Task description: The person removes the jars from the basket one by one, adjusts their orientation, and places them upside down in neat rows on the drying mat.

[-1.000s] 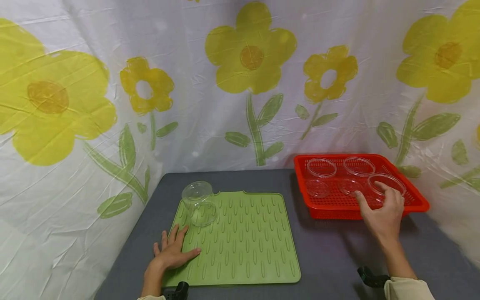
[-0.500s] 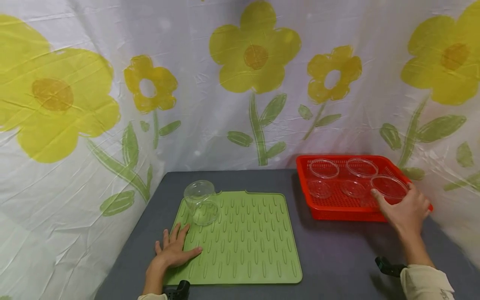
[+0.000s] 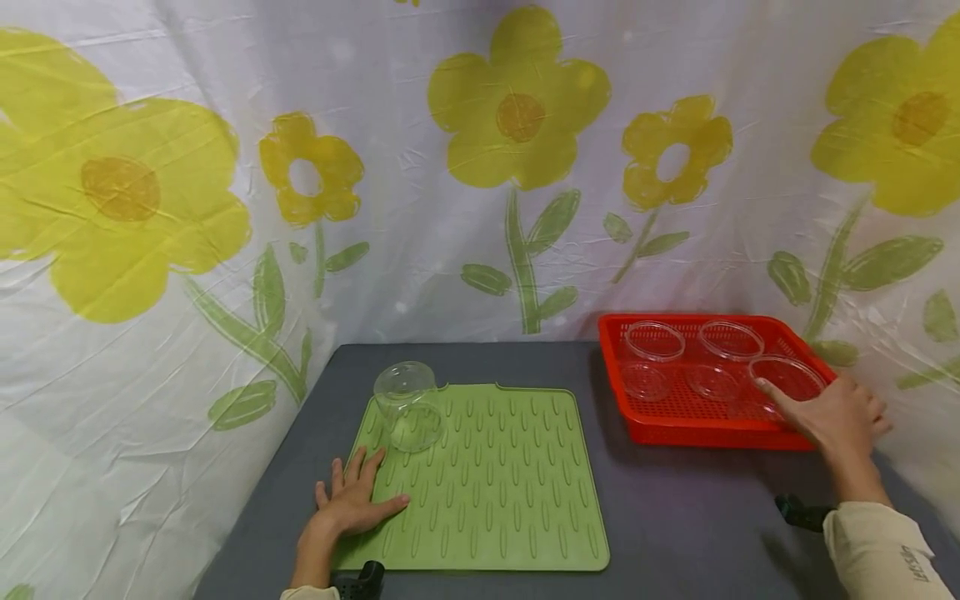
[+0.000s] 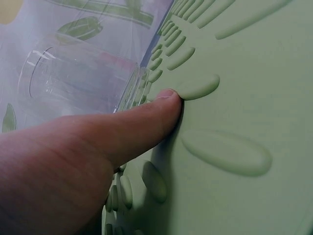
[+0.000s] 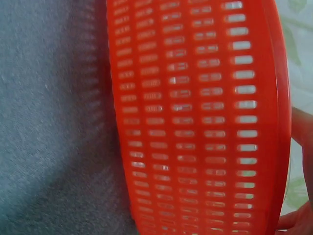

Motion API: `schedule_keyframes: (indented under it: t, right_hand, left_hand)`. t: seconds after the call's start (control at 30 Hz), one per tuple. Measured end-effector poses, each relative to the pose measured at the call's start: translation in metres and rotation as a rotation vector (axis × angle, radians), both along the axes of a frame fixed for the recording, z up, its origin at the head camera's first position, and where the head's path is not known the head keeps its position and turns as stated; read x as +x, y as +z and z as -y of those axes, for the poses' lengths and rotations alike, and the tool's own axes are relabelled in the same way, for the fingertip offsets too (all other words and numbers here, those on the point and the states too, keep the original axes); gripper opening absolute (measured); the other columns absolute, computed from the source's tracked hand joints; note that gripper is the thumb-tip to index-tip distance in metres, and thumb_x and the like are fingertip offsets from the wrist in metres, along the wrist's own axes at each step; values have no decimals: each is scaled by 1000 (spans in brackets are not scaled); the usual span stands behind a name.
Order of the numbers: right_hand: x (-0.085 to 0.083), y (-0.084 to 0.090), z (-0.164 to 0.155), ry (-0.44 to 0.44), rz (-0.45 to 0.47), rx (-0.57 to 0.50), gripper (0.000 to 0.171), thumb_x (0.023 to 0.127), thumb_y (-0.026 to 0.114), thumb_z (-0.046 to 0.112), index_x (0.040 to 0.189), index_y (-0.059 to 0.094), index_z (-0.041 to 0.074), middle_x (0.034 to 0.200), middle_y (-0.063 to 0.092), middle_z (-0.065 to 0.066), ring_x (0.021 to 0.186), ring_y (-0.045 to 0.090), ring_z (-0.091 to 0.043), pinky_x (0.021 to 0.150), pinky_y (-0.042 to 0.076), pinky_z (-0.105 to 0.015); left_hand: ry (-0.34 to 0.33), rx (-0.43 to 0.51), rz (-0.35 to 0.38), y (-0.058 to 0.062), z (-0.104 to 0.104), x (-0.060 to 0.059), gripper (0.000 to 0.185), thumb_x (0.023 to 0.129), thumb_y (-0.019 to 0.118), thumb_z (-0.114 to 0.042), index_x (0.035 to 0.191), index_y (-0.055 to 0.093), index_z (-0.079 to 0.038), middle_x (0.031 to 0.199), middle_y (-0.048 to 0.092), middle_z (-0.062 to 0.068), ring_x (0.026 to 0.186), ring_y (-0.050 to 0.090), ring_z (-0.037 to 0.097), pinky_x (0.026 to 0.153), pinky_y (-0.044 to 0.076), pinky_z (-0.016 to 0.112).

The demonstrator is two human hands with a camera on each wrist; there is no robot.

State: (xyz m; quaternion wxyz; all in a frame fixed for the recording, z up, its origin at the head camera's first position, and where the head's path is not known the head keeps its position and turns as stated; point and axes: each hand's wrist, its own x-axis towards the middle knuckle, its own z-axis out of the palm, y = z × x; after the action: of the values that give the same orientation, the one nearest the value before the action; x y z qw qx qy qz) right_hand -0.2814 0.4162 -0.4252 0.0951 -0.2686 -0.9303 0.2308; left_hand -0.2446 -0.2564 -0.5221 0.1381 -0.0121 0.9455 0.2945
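Note:
My left hand (image 3: pixel 351 504) lies with spread fingers on the left part of the green ridged mat (image 3: pixel 495 475). Just beyond its fingertips a clear jar (image 3: pixel 407 408) stands upside down on the mat; in the left wrist view its threaded mouth faces the mat beside my thumb (image 4: pixel 146 117). At the right front corner of the red basket (image 3: pixel 697 432) is my right hand (image 3: pixel 836 417). Its thumb reaches to the near side of a clear container (image 3: pixel 783 382), and the other fingers stretch outside to the right. The right wrist view shows the basket's slotted wall (image 5: pixel 195 117), hiding most of that hand.
Two more clear containers, one at the back left (image 3: pixel 655 343) and one at the back middle (image 3: pixel 731 343), stand in the basket. Grey tabletop (image 3: pixel 660 525) lies between mat and basket. A flowered curtain (image 3: pixel 420 275) hangs behind and at the sides.
My right hand has moved right and back from over the front right container to the basket's corner, its fingers coming out of that container's mouth. My left hand stays in place.

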Motion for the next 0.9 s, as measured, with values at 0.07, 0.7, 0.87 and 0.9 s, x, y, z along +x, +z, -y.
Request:
schedule_keyframes:
  t: [0.07,0.7,0.87,0.9]
  right_hand:
    - [-1,1,-2,8,34,3,134,79,53,87,145,19,-25,139,24,-52,125,27,-65,93,26,-72]
    - [-1,-2,1,74,-10,14,124,82,60,78,142,25,-24,131,30,-50,119,26,-65,92,19,-73]
    - [3,-3,2,114,-99,-2,116,85,63,72,142,28,-22,130,34,-47,117,27,-64,89,17,-73]
    - [3,-3,2,118,-110,-4,115,85,63,72,142,28,-22,131,35,-47,118,28,-64,89,17,-73]
  left_hand:
    - [2,3,-4,-2,1,-1,119,75,69,-80,163,22,-15,171,-5,21,151,-18,57,109,-14,81]
    - [7,7,-26,-4,1,0,117,76,70,-79,162,25,-14,170,-3,22,151,-16,58,108,-13,82]
    - [9,11,-28,-4,1,0,117,75,70,-79,162,25,-14,171,-3,22,150,-17,58,108,-13,82]
    - [10,10,-26,-4,1,0,118,75,70,-80,162,25,-15,171,-3,22,151,-17,58,108,-13,82]
